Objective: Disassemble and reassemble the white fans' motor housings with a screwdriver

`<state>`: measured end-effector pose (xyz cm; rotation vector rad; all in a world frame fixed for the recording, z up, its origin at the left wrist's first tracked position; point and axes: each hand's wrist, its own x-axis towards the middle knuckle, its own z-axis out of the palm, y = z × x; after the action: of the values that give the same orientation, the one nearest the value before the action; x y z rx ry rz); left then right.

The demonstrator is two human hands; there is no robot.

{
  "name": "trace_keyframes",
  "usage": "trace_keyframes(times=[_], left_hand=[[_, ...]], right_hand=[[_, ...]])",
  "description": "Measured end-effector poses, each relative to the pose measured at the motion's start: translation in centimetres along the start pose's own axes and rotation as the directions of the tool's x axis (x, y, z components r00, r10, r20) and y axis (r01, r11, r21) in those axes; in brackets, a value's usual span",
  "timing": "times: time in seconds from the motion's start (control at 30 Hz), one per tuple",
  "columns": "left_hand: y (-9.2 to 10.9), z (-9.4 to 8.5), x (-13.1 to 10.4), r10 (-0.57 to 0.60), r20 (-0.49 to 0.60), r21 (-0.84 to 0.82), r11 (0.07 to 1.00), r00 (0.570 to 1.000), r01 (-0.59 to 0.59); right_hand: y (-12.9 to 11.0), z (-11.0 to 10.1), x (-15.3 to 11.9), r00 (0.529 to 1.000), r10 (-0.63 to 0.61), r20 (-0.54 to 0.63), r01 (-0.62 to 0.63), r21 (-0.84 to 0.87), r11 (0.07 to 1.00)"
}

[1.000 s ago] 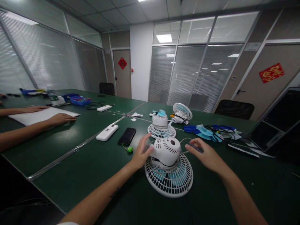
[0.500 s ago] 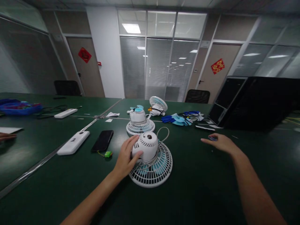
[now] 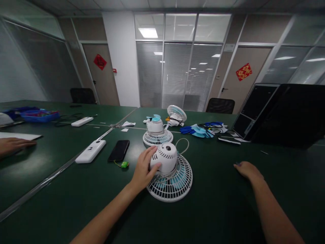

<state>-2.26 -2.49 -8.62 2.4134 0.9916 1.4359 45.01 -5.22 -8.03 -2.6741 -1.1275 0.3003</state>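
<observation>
My left hand (image 3: 146,167) is wrapped round the side of a white fan's rounded housing (image 3: 166,157), thumb in front and fingers on top. That fan lies face down, its white round grille (image 3: 170,195) on the table and pale blue blades showing through. A thin white cord (image 3: 187,145) loops up behind it. Off to the right, my right hand (image 3: 250,172) is low over the table with its fingers curled together. A small dark bit shows at the fingertips, too little to name.
Behind stands a second face-down fan (image 3: 157,137), with another fan (image 3: 176,115) beyond. Blue gloves and cables (image 3: 200,130) lie near a black computer case (image 3: 279,115). Left are a phone (image 3: 119,150), a white power bank (image 3: 90,151), a blue tray (image 3: 40,117) and another person's hand (image 3: 15,146).
My right hand has moved down and to the right, and its fingers have curled inward. The left hand keeps its hold on the fan. The view has turned slightly left.
</observation>
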Motion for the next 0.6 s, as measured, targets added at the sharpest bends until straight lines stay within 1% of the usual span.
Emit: trace_keyframes(times=[0.1,0.13,0.2,0.23,0.3,0.37,0.47,0.53,0.6], left_hand=[[0.3,-0.1,0.2,-0.007,-0.004,0.006,1.000,1.000,0.007],[0.4,-0.1,0.2,-0.009,-0.004,0.007,1.000,1.000,0.009],[0.5,-0.2,0.3,-0.007,0.001,0.005,1.000,1.000,0.007],[0.5,-0.3,0.4,-0.003,0.005,0.004,1.000,1.000,0.003],[0.5,-0.6,0.8,0.010,0.014,0.004,1.000,1.000,-0.010],[0.8,-1.0,1.5,0.025,0.021,0.009,1.000,0.999,-0.026],[1.8,-2.0,3.4,0.059,0.008,0.008,0.998,0.998,-0.059],[2.8,-2.6,4.9,0.083,-0.007,-0.019,0.996,0.997,-0.083],[3.8,-2.9,6.2,0.101,-0.004,-0.067,0.993,0.995,-0.101]], right_hand=[[-0.5,-0.8,-0.5,0.995,0.027,0.096,-0.036,0.091,0.995],[-1.0,-1.2,-0.9,0.994,0.007,0.106,-0.023,0.145,0.989],[-2.4,-2.0,-1.9,0.992,-0.074,0.097,0.043,0.291,0.956],[-3.5,-2.5,-2.6,0.988,-0.132,0.081,0.093,0.377,0.922],[-6.2,-3.4,-4.1,0.961,-0.273,0.036,0.209,0.549,0.809],[-9.4,-4.1,-5.9,0.908,-0.419,-0.011,0.310,0.690,0.654],[-14.2,-4.9,-9.2,0.796,-0.600,-0.071,0.396,0.811,0.430],[-16.8,-5.0,-11.4,0.728,-0.678,-0.102,0.423,0.845,0.327],[-18.6,-4.7,-13.2,0.670,-0.731,-0.131,0.447,0.858,0.255]])
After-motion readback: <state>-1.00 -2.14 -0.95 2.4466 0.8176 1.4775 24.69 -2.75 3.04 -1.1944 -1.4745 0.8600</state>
